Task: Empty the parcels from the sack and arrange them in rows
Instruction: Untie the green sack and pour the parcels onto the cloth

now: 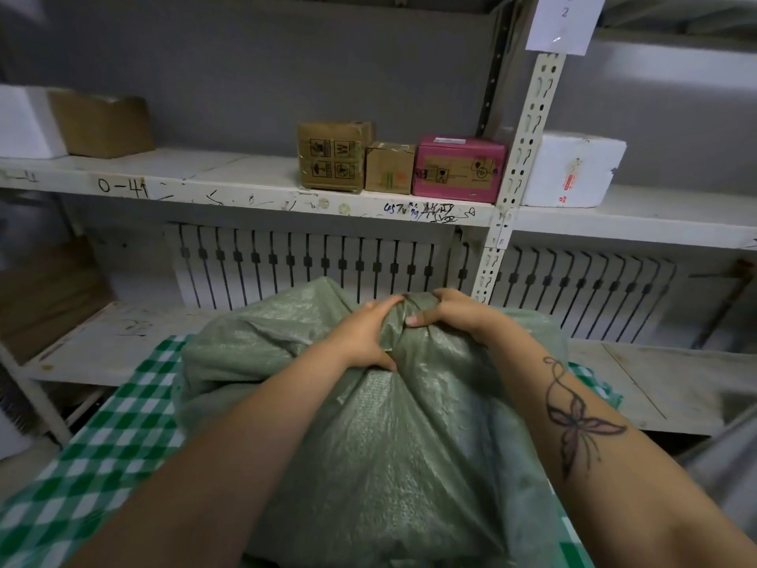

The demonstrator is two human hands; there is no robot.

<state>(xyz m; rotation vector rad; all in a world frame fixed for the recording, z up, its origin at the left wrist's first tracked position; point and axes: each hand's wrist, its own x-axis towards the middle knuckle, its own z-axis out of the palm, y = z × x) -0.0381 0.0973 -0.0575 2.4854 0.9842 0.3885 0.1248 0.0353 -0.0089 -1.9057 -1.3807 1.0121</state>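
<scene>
Far left on the shelf (205,170), a white box (24,125) and a brown carton (102,125) sit side by side against the wall, apparently stored stock and no part of this job. Nearer, a green-checked cloth (114,424) covers the tabletop, and that looks like the surface where the rows will go. No parcels are out on it yet.

Now the left hand (368,334): fingers and thumb are clamped on the bunched neck of the green woven sack (389,444). The sack lies lengthways on the tabletop, running from the near edge to the far one, with its gathered mouth pointing away towards the radiator (307,264). It bulges and looks full, though the weave hides whatever is inside.

Just beside it, the right hand (450,311) pinches the same gather from the other side, thumb tucked in. I'd say the two hands are working the closure loose, one steadying while the other picks. So we're at the very start, with the sack not yet opened.

Up on the shelf to the right stand a printed carton (332,157), a small carton (389,168) and a pink box (458,170), touching in a neat line. Past the upright is a white foam box (573,170).
</scene>
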